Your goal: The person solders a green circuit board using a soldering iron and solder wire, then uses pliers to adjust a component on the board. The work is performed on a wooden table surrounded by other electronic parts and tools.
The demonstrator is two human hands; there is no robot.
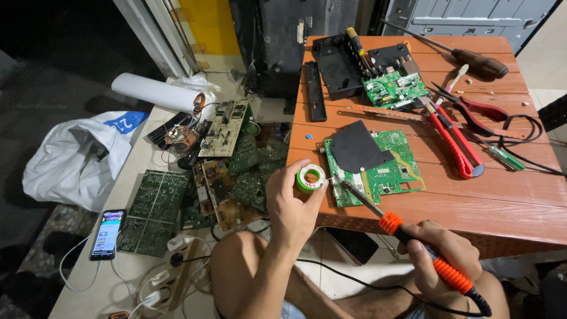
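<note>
- Head view: the left hand [292, 204] pinches a small green solder spool [310, 178] at the table's [502, 195] front-left edge, just beside a green circuit board [390, 174].
- The right hand [440, 254] is closed around the orange grip of a soldering iron [407, 233], its tip touching the board's near-left corner.
- A black sheet [357, 147] lies on that board.
- A red utility knife [452, 139] lies to the board's right.
- A second board [394, 88] sits toward the table's far edge.

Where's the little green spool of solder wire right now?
In the head view, the green solder spool is pinched in the left hand at the table's front left edge, just left of the green circuit board.
</note>
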